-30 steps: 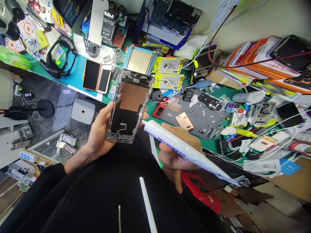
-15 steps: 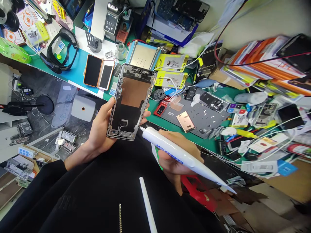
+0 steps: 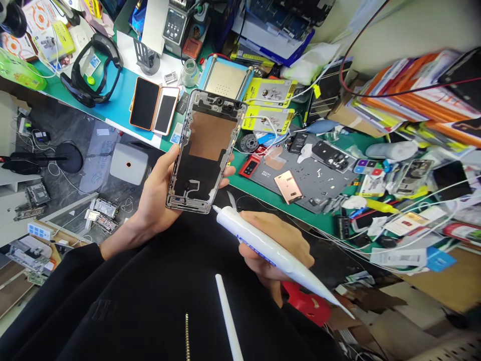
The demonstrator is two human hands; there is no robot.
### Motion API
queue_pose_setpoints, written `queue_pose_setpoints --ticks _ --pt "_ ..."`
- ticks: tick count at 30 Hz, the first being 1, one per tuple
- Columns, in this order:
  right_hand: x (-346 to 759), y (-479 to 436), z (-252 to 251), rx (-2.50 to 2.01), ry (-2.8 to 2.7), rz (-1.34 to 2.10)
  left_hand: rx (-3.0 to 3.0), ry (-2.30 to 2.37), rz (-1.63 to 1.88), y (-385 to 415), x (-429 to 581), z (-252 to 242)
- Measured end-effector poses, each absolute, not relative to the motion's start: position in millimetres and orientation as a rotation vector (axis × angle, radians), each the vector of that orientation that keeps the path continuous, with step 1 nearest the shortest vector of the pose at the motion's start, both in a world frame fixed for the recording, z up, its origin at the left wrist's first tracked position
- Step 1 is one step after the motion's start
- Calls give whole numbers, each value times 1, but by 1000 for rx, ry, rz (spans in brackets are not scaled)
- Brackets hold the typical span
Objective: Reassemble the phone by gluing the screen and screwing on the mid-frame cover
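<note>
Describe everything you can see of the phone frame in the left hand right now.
The phone frame is an opened handset shell with a silvery metal rim, inner side facing the camera. A copper-coloured sheet covers its upper half, a black layer with a thin flex trace the lower; camera cutouts sit along the top edge. It is held upright, tilted slightly, above the lap near the bench edge. The left hand grips both long sides. The tip of the white tube, held in the right hand, is at its lower right corner.
</note>
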State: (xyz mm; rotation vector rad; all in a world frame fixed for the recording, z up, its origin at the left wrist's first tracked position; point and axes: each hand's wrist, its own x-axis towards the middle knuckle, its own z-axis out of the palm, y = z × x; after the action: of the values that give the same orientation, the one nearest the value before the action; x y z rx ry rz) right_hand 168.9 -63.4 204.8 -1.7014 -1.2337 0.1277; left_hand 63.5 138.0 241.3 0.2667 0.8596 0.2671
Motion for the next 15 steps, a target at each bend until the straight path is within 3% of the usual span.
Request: queue_pose_setpoints --ticks 15 --pt "172 -44 204 -1725 -1131 -128 316 833 229 135 64 246"
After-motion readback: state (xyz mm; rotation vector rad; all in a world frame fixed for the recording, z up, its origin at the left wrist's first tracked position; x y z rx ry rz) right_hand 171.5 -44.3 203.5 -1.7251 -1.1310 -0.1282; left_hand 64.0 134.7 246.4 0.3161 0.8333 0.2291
